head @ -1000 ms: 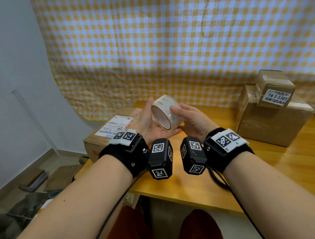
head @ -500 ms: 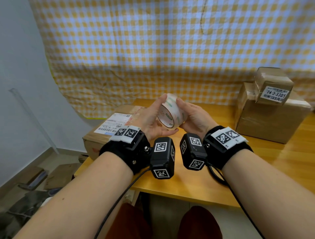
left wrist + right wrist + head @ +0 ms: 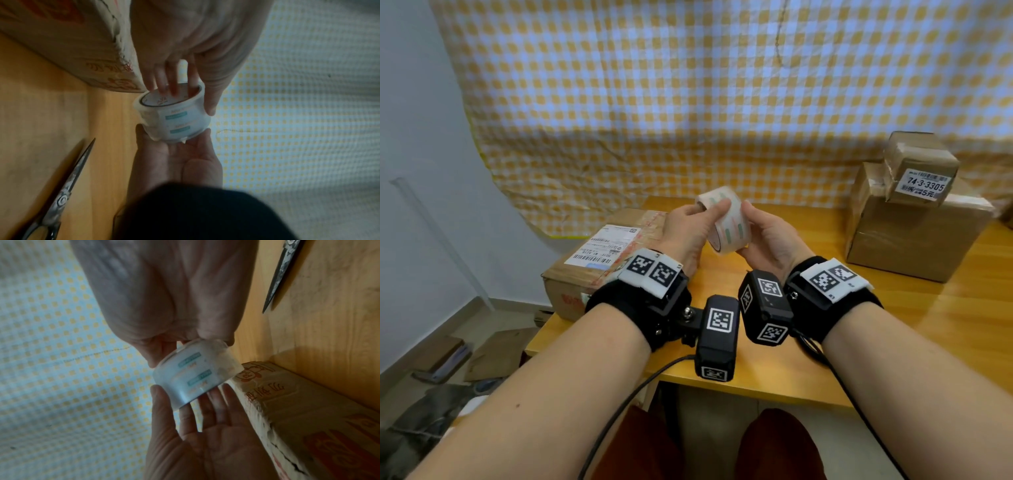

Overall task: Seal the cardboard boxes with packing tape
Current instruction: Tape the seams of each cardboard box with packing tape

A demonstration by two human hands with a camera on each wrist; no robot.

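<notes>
A roll of clear packing tape with green and orange print is held in the air over the wooden table, between both hands. My left hand has fingers inside the core and the thumb on the outer face, plain in the left wrist view. My right hand cups the roll's other end with curled fingers. A flat cardboard box with a shipping label lies at the table's left end, just beside the left hand.
A large taped box stands at the right rear with a small labelled box on top. Scissors lie on the table near the hands, hidden in the head view. A checked cloth hangs behind. Clutter covers the floor at left.
The roll has been turned between the hands: its open core faced me, now its printed outer face shows. My left thumb has come over the top of the roll.
</notes>
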